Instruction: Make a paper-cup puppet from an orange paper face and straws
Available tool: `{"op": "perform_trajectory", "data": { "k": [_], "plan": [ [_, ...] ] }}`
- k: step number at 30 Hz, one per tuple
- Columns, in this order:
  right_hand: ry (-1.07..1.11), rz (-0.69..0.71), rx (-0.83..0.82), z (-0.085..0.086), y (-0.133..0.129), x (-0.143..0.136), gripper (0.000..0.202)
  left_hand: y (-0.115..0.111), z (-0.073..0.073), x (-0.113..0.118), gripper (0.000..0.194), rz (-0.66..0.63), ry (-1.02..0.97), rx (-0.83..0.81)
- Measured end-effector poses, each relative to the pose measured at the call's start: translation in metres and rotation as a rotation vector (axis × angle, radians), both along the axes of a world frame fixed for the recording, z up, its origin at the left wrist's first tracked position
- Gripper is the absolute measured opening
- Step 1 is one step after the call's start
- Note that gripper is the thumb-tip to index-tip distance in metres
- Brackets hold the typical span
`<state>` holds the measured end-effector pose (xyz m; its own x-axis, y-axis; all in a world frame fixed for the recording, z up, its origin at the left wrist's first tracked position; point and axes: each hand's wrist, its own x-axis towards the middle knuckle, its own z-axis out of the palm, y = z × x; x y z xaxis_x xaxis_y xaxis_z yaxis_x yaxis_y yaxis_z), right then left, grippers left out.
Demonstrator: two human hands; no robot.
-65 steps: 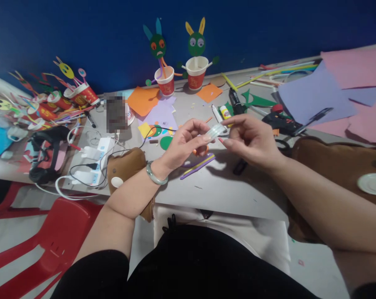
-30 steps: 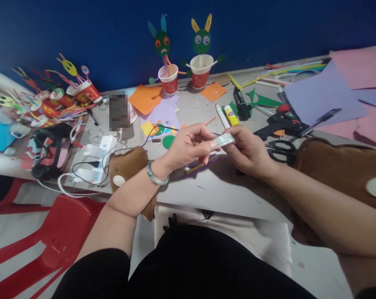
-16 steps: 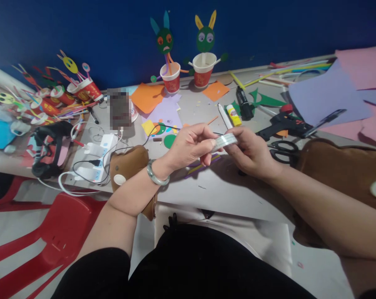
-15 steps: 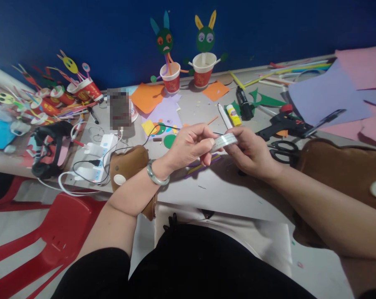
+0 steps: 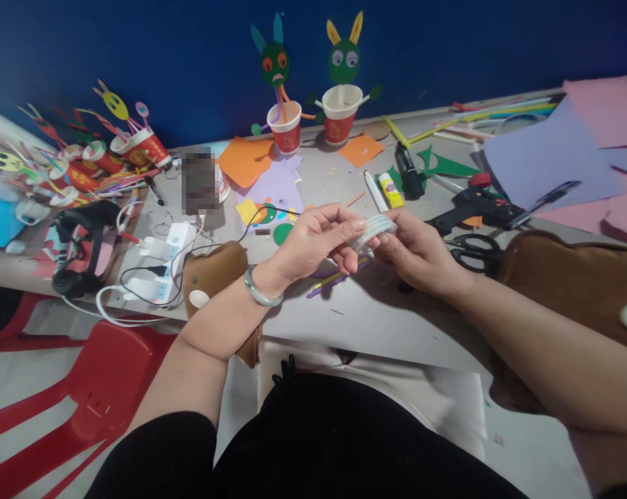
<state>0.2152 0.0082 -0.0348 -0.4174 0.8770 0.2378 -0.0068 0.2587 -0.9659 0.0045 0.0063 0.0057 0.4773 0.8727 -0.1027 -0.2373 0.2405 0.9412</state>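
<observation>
Looks like a handicraft workspace; hard to pin down as classroom or studio. Judged so from two paper-faced puppets (image 5: 275,64) in red cups (image 5: 339,128) at the back edge of the table (image 5: 318,326), more cup figures (image 5: 149,147) leftward along that edge, coloured paper (image 5: 546,152) overlapping at its right, and a glue stick (image 5: 391,190), marker (image 5: 375,193) and scissors (image 5: 466,250) nearer the front edge. Also, off the front edge, a red plastic chair (image 5: 118,353).
</observation>
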Motion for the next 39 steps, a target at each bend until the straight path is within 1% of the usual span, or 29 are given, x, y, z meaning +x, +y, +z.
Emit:
{"op": "perform_trajectory", "data": {
  "k": [4,7,11,15,18,21,23,27,29,31,32,34,36,37,39],
  "plan": [
    [0.151,0.095,-0.231,0.003,0.001,-0.004,0.046,0.002,-0.006,0.002,0.062,-0.026,-0.063,-0.022],
    [0.219,0.131,-0.387,0.008,0.001,-0.004,0.043,0.0,-0.008,0.004,0.061,-0.043,-0.108,-0.001],
    [0.245,0.152,-0.503,0.012,0.001,-0.004,0.041,-0.003,-0.009,0.007,0.058,-0.005,-0.119,0.045],
    [0.255,0.173,-0.503,0.012,-0.001,-0.006,0.045,-0.007,-0.011,0.008,0.056,0.037,-0.096,0.037],
    [0.243,0.178,-0.456,0.013,-0.003,-0.008,0.048,-0.008,-0.01,0.008,0.046,0.045,-0.096,0.019],
    [0.203,0.143,-0.385,0.013,-0.006,-0.008,0.048,-0.007,-0.007,0.008,0.041,0.063,-0.085,-0.022],
    [0.118,0.091,-0.283,0.013,-0.008,-0.007,0.049,-0.006,-0.004,0.008,0.042,0.094,-0.08,-0.048],
    [-0.183,-0.059,0.001,0.013,-0.008,-0.002,0.051,-0.006,-0.004,0.01,0.047,0.128,-0.084,-0.042],
    [-0.253,-0.116,0.051,0.012,-0.007,-0.001,0.049,-0.006,-0.005,0.011,0.051,0.15,-0.073,-0.031],
    [-0.197,-0.136,0.012,0.011,-0.006,-0.003,0.047,-0.006,-0.006,0.013,0.051,0.134,-0.082,-0.031],
    [-0.134,-0.131,-0.042,0.011,-0.006,-0.004,0.046,-0.005,-0.007,0.013,0.05,0.102,-0.096,-0.03],
    [0.013,-0.085,-0.203,0.012,-0.005,-0.007,0.045,-0.004,-0.009,0.013,0.051,0.016,-0.124,-0.009],
    [0.116,-0.02,-0.351,0.015,-0.005,-0.007,0.043,-0.003,-0.011,0.011,0.05,-0.046,-0.13,0.022],
    [0.134,0.015,-0.391,0.017,-0.004,-0.006,0.042,-0.002,-0.011,0.01,0.048,-0.054,-0.125,0.038],
    [0.11,0.089,-0.389,0.021,0.0,0.0,0.043,-0.002,-0.013,0.007,0.041,-0.02,-0.11,0.064]
  ]
}}
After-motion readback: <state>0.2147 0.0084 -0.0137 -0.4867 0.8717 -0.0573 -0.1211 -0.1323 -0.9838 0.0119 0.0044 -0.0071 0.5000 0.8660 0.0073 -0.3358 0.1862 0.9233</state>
